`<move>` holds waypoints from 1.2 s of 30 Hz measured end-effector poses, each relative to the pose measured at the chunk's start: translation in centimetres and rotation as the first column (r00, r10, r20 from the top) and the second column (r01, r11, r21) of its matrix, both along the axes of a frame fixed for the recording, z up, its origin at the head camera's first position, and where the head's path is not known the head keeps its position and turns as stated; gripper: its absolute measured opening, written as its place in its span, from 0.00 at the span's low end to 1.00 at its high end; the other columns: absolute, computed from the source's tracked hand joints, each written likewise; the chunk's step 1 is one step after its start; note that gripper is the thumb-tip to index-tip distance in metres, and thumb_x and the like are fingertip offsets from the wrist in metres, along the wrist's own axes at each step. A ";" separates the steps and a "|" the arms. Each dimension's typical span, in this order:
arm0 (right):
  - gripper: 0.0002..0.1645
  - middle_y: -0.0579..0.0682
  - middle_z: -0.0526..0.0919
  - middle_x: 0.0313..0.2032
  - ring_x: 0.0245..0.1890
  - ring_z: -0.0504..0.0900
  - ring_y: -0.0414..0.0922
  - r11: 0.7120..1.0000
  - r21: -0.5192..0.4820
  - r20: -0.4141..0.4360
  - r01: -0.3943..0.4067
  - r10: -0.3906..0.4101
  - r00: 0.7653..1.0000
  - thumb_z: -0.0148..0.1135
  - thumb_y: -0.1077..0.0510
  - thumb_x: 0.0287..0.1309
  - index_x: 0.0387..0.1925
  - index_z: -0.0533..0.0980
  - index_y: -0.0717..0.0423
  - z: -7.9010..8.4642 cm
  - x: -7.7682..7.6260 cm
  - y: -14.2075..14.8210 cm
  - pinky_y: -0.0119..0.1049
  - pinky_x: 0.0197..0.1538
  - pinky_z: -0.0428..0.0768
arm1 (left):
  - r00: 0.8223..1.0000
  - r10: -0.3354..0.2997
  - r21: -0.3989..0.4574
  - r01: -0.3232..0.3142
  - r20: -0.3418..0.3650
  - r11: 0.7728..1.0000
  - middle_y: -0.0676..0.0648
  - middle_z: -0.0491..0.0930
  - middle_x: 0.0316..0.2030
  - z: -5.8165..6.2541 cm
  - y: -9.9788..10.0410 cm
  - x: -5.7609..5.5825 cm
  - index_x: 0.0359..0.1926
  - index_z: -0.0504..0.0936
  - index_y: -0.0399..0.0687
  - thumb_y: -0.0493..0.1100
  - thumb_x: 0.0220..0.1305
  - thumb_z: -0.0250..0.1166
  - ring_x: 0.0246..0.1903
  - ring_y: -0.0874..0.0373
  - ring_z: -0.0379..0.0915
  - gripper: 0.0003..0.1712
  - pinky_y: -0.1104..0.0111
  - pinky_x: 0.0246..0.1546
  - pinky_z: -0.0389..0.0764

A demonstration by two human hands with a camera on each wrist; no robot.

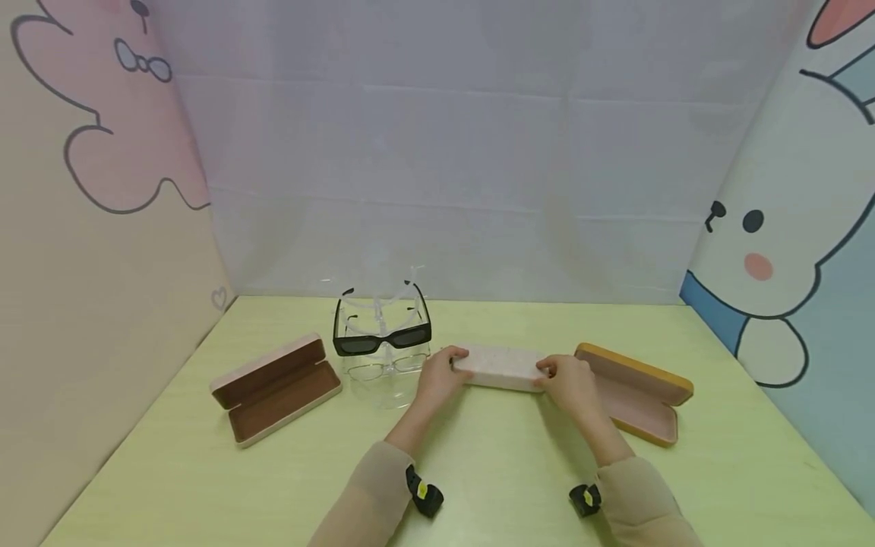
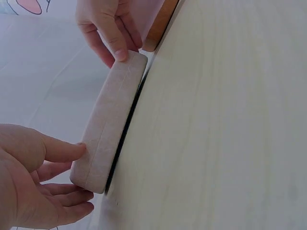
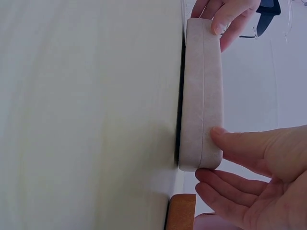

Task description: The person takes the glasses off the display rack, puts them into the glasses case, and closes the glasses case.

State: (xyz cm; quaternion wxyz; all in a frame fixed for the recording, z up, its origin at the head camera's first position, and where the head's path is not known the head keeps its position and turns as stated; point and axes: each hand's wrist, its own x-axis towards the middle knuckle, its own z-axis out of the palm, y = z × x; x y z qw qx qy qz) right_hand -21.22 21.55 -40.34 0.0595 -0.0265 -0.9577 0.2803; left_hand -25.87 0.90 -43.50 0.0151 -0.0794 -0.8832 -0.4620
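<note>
pinches with left hand (image 1: 437,375) and right hand (image 1: 569,381) the ends of a closed pale-pink oblong case (image 1: 502,368), right of the clear plastic stand (image 1: 379,313); lies lengthwise midway between. shows, left of stand, an open beige oblong case (image 1: 283,396); on stand, black sunglasses (image 1: 365,345) above thin-rimmed glasses (image 1: 410,363); far right of stand, an open mustard oblong case (image 1: 641,412); no contents visible.

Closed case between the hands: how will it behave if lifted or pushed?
The case is probably stiff: its edges look straight between the left hand and right hand. Being flat-sided, it would likely slide rather than roll. It could open along its side seam if gripped unevenly.
</note>
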 end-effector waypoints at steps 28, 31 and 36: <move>0.16 0.58 0.81 0.43 0.42 0.79 0.53 0.995 -0.049 -0.074 -0.092 0.089 0.993 0.55 0.55 0.60 0.45 0.77 0.61 2.9 -1.7 -3.0 0.46 0.43 0.77 | 0.982 -0.185 0.002 0.185 -0.042 0.983 0.46 0.80 0.43 4.0 -3.1 2.6 0.48 0.78 0.43 0.45 0.60 0.59 0.46 0.51 0.75 0.16 0.59 0.44 0.75; 0.15 0.55 0.82 0.41 0.41 0.79 0.51 0.987 -0.085 -0.081 -0.134 0.127 0.989 0.55 0.56 0.60 0.45 0.77 0.59 3.4 -2.0 -3.6 0.44 0.43 0.77 | 0.983 -0.172 -0.004 0.172 -0.058 0.985 0.49 0.81 0.39 4.5 -3.9 3.0 0.46 0.79 0.45 0.46 0.61 0.58 0.41 0.53 0.77 0.15 0.63 0.39 0.76; 0.13 0.52 0.82 0.40 0.41 0.80 0.49 0.976 -0.112 -0.100 -0.189 0.178 0.979 0.56 0.57 0.59 0.44 0.77 0.57 4.0 -2.7 -4.6 0.43 0.42 0.77 | 0.984 -0.130 -0.036 0.127 -0.118 0.991 0.54 0.81 0.35 5.7 -5.3 3.8 0.42 0.81 0.51 0.48 0.62 0.58 0.36 0.59 0.76 0.11 0.67 0.35 0.76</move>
